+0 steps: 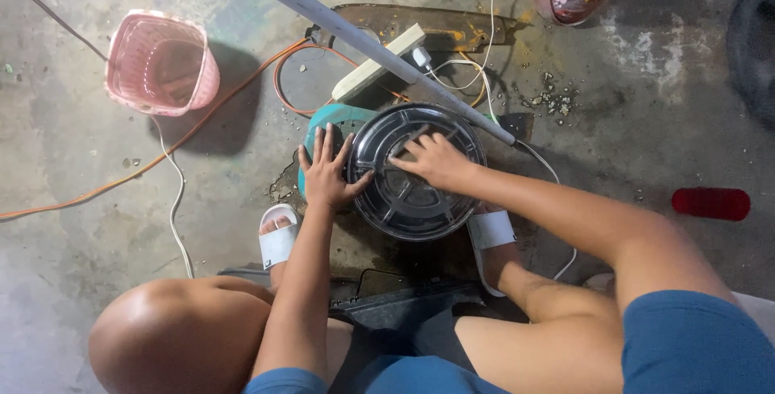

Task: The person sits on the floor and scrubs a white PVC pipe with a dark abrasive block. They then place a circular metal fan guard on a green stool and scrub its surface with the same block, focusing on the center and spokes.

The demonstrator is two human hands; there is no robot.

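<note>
Concrete floor (97, 224) is carrying all items. Round dark metal housing (413, 172) is sitting at centre, btwn the person's sandalled feet, on top of a teal part (327, 119). Grey pipe (363, 43) is running diagonally just above it. Pink basket (161, 63) is lying upper left, well apart. White power strip (379, 61) w/ orange cable (202, 127) is lying behind the housing. Right hand (436, 160) is resting flat on housing top, fingers spread, gripping nothing. Left hand (327, 176) is pressing open-palmed against housing's left rim, fingers splayed wide.
</note>
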